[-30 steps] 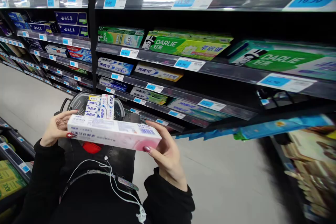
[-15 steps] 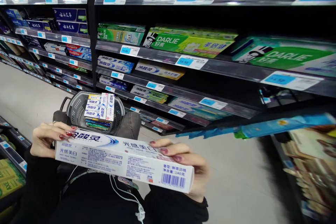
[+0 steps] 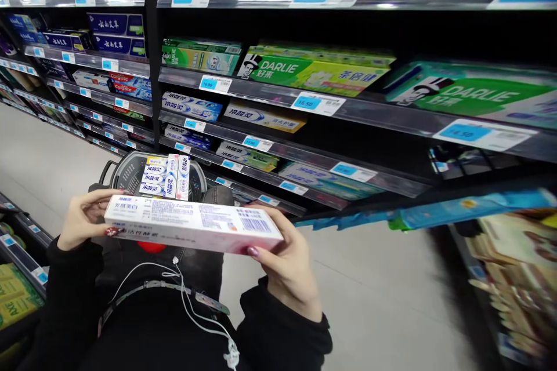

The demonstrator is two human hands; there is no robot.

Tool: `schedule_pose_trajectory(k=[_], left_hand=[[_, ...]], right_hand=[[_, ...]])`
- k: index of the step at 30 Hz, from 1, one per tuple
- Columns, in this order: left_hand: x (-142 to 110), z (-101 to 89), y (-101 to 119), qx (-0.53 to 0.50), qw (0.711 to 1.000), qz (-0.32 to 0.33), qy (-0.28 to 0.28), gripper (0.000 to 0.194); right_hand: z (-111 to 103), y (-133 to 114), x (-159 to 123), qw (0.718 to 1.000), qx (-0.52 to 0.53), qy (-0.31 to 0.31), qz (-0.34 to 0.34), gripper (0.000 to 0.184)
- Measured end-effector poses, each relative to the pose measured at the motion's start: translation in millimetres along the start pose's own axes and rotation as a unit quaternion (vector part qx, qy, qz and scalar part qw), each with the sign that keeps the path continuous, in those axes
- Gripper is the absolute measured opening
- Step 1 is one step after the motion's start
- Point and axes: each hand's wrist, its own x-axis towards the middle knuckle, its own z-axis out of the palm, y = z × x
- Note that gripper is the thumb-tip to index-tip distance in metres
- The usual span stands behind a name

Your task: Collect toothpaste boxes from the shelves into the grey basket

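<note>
A long white toothpaste box (image 3: 191, 221) with blue print, a barcode and a pinkish lower side is held level in front of my body. My left hand (image 3: 87, 217) grips its left end, thumb below and fingers over the top edge. At the right end, my right hand (image 3: 289, 261) is closed on it, thumb on the pink side and fingers behind. Just beyond the box stands a grey basket (image 3: 129, 177), its front part hidden. Several toothpaste boxes (image 3: 154, 177) in white, blue and yellow lie in the basket.
Shelves with price tags (image 3: 317, 102) run along the front, holding green Darlie boxes (image 3: 313, 72), blue boxes (image 3: 117, 26) and Colgate boxes (image 3: 130, 86). A blue strip (image 3: 470, 208) juts out at right. Low shelves (image 3: 24, 255) stand at left. A white cord (image 3: 204, 322) hangs at my front.
The toothpaste box has been turned, so its printed barcode side now faces up and its pink side faces me. It sits slightly higher, and my right hand has come inward and to the left.
</note>
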Motion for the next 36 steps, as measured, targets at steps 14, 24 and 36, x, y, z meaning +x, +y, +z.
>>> schedule_pose_trajectory(k=[14, 24, 36], left_hand=[[23, 0.0, -126, -0.248, 0.738, -0.541, -0.319, 0.062], [58, 30.9, -193, 0.249, 0.876, -0.413, -0.019, 0.048], [158, 84.3, -306, 0.55, 0.76, -0.342, 0.062, 0.055]], right_hand=[[22, 153, 62, 0.92, 0.226, -0.121, 0.298, 0.052], [36, 246, 121, 0.944, -0.25, -0.003, 0.216, 0.042], [72, 310, 138, 0.907, -0.389, 0.013, 0.159, 0.067]])
